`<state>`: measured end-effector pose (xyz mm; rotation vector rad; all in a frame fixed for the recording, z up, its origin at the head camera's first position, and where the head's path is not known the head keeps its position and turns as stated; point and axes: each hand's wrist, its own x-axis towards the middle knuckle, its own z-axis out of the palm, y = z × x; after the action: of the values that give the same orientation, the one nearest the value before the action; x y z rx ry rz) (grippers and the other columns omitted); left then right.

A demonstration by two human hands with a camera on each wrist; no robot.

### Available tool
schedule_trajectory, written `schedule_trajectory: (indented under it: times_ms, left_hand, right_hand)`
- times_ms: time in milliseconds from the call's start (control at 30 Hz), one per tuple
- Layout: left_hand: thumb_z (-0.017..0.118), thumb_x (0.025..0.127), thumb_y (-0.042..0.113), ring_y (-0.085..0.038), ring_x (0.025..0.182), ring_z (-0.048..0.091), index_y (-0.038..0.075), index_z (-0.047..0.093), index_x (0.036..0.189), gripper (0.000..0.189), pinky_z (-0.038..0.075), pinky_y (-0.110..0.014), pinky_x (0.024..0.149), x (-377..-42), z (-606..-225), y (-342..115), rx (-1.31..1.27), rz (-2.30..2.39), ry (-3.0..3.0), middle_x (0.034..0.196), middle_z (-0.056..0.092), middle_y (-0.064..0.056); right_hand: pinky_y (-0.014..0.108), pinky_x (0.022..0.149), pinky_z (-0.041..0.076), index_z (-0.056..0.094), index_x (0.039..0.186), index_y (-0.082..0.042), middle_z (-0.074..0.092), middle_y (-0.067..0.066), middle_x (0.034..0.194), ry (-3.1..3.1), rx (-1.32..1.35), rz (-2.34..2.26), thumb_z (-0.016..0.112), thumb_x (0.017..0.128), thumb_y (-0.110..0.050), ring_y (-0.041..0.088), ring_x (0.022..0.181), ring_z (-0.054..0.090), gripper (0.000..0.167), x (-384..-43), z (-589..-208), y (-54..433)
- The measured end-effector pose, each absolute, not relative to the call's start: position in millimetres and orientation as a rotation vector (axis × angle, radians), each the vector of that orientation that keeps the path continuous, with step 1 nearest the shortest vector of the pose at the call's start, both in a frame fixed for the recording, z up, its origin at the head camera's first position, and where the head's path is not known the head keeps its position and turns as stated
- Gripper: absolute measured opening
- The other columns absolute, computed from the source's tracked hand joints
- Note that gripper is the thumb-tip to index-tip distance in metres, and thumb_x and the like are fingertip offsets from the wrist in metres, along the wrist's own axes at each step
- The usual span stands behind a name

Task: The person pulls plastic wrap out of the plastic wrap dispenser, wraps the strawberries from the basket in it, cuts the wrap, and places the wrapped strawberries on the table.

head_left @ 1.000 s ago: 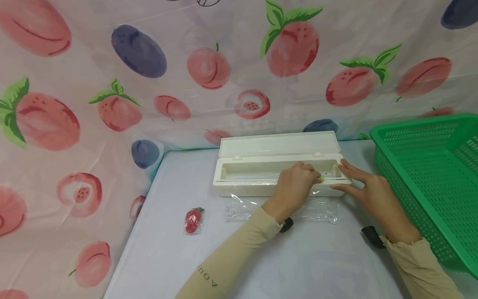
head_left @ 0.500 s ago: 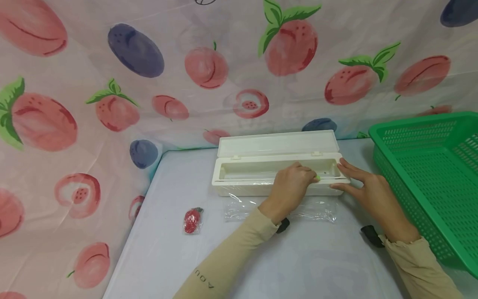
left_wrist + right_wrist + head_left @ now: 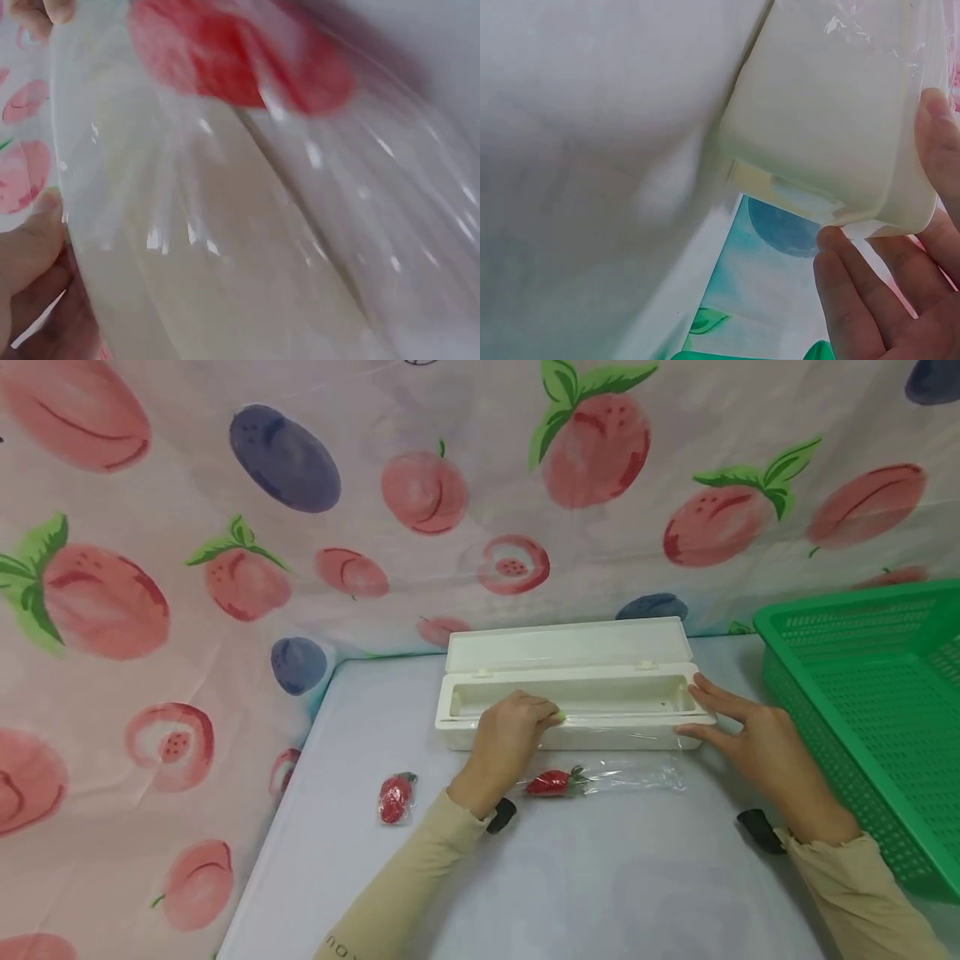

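Note:
A long white cling film dispenser (image 3: 615,739) lies with its lid raised toward the patterned cloth. My left hand (image 3: 510,731) pinches a small yellow-green slider (image 3: 560,716) on the front edge, left of the middle. Thumb and fingers of my right hand (image 3: 757,739) grip the right end of the dispenser; the right wrist view shows the thumb and fingers on different faces of that end (image 3: 817,112). Clear film (image 3: 637,775) drapes over the front edge onto the table. A red strawberry (image 3: 551,782) with green leaves shows at this film, blurred in the left wrist view.
Another red strawberry-like piece (image 3: 395,797), in clear wrap, lies to the left on the white table (image 3: 600,877). A green perforated basket (image 3: 847,760) stands right of my right hand. Fruit-printed cloth (image 3: 360,510) hangs behind and to the left.
My left hand has slid leftward along the dispenser's front edge with the slider, uncovering the strawberry behind the wrist. The right hand has kept its place at the right end.

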<state>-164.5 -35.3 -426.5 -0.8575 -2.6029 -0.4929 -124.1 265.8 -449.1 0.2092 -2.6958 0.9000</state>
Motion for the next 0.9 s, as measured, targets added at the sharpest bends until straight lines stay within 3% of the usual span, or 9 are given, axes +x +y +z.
schedule_trajectory:
  times_ms: [167,367,667,900]
  left_hand:
    - [0.075,0.087,0.021,-0.013,0.089,0.069,0.013,0.080,0.092,0.011,0.057,-0.026,0.079,-166,-428,-66,-0.808,-0.558,-2.596,0.093,0.076,0.005]
    - [0.077,0.086,0.018,-0.016,0.090,0.068,0.012,0.079,0.093,0.010,0.057,-0.032,0.081,-165,-430,-104,-0.732,-0.583,-2.572,0.092,0.076,0.002]
    - [0.078,0.084,0.019,-0.017,0.092,0.068,0.014,0.081,0.093,0.011,0.056,-0.031,0.083,-166,-427,-115,-0.725,-0.617,-2.569,0.093,0.076,0.003]
    - [0.078,0.084,0.016,-0.020,0.098,0.070,0.008,0.080,0.096,0.015,0.056,-0.034,0.088,-166,-429,-147,-0.653,-0.645,-2.568,0.097,0.076,-0.002]
  right_hand:
    - [0.051,0.079,0.050,0.056,0.139,-0.011,0.051,0.009,0.144,-2.680,0.238,0.869,0.085,0.076,-0.021,0.044,0.119,0.057,0.070,-125,-450,266]
    - [0.059,0.084,0.048,0.054,0.140,-0.012,0.049,0.010,0.146,-2.700,0.218,0.889,0.085,0.076,-0.021,0.045,0.123,0.053,0.071,-124,-450,266]
    - [0.057,0.085,0.048,0.056,0.139,-0.012,0.050,0.009,0.145,-2.678,0.241,0.891,0.084,0.077,-0.019,0.044,0.123,0.054,0.069,-124,-450,267]
    - [0.058,0.085,0.047,0.057,0.138,-0.010,0.052,0.012,0.144,-2.682,0.229,0.897,0.085,0.076,-0.020,0.045,0.124,0.053,0.069,-124,-450,267]
